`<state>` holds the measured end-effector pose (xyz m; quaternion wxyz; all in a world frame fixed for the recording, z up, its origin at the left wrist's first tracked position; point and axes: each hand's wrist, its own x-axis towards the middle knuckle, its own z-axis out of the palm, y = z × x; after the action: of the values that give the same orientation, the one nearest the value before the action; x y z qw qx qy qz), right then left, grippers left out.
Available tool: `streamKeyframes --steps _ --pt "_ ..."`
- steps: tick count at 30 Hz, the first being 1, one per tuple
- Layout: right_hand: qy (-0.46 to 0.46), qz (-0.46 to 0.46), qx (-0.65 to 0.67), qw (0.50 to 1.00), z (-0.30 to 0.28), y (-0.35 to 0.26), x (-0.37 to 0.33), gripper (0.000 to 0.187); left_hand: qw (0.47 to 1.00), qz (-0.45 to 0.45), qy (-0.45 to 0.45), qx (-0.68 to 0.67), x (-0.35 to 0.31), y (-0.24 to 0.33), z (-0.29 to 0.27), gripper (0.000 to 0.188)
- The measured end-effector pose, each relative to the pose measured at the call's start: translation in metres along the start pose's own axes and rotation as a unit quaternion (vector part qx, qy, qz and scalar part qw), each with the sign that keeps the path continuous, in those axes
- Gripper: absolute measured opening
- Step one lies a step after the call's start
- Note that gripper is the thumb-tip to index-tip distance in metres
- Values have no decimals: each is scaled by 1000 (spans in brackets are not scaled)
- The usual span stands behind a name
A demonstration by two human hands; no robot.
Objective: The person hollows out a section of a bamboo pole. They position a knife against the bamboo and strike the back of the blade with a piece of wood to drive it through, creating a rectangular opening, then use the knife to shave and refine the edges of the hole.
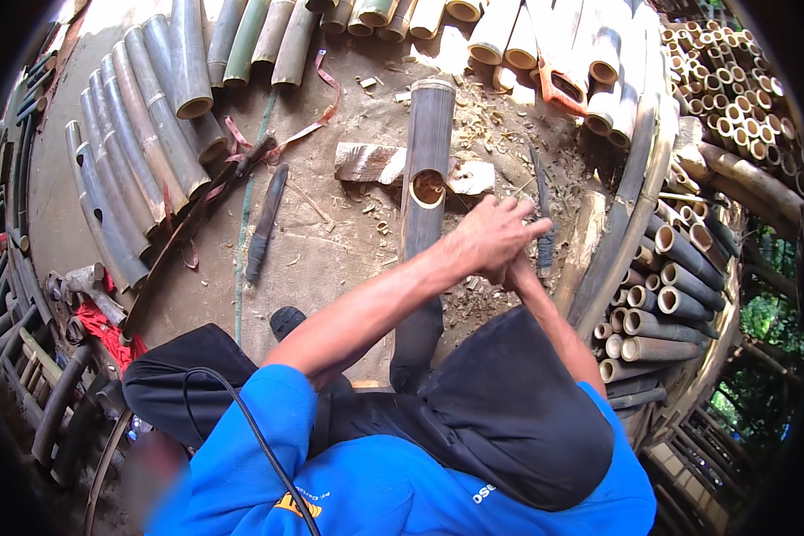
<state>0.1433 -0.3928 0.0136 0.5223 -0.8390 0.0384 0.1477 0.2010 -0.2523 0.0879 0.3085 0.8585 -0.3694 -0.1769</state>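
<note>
Head view: a dark, notched bamboo tube [431, 125] lies left of the bare left hand [498, 230], which mostly hides the right hand [515, 268]; I cannot tell either grip.

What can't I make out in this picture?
- Head view: most of the right hand, covered by the left hand; whether either holds anything can't be told.
- Head view: part of the notched bamboo, hidden where the left forearm crosses it.
- Head view: the far ends of the bamboo poles at the back, cut off by the top edge.
</note>
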Motion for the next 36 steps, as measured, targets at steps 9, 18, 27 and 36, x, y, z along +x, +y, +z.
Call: streamKeyframes --steps 9,18,27,36 --pt "-181 -411 -471 760 -50 -85 144 25 874 -120 423 -206 9 -35 -1 86" --pt "-189 -91 -435 875 -35 -76 113 36 947 -143 214 -192 9 -46 -2 76" --pt "-244 -183 -523 796 -44 -125 131 42 915 -103 284 -268 9 -49 -20 74" --pt "-275 -312 -580 700 4 -146 166 25 776 -168 562 -234 -2 -51 -5 92"
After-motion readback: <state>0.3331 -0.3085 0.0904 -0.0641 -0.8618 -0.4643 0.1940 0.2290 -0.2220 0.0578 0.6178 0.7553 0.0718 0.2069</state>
